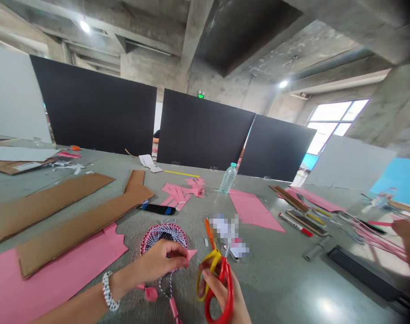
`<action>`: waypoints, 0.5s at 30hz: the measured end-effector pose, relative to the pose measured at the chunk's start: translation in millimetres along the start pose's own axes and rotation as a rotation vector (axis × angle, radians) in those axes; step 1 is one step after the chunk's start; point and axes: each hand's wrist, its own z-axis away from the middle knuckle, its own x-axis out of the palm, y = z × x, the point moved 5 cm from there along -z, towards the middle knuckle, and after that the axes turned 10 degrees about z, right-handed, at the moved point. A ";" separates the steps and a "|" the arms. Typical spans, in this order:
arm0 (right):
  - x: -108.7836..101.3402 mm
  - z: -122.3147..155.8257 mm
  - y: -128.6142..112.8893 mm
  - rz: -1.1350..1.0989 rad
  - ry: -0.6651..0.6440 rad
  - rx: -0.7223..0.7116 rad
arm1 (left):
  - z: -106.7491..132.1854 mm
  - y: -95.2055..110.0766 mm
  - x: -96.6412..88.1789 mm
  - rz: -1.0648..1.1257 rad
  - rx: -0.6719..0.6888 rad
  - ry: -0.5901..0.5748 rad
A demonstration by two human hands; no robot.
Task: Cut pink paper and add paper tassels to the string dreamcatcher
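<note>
My left hand (166, 257), with a black-and-white beaded bracelet at the wrist, is closed in a pinch at a small pink paper piece (191, 254). It is held over a round red, white and blue woven item (162, 230), partly covering it. From that item hangs a black-and-white cord (171, 285) with pink paper pieces (151, 294) near it. My right hand (221, 290) grips scissors (227, 276) with red and yellow handles, just right of my left hand. Their blades point away from me and are hard to make out.
Brown cardboard strips (86, 220) and pink sheets (73, 265) lie left. Ahead are a utility knife (157, 209), pink scraps (179, 192) and a water bottle (228, 179). Rightward are a red-and-white marker (295, 224), a black tray (363, 273) and another person's hand (409, 236). Black panels (205, 130) stand behind.
</note>
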 end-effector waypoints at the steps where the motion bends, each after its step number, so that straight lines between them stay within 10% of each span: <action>1: 6.6 -7.8 2.5 -0.025 0.013 0.007 | -0.2 -0.9 1.0 -0.012 0.011 0.010; 15: 20.3 5.8 3.7 -0.373 0.007 0.114 | 17.8 11.9 25.7 -0.391 0.224 0.065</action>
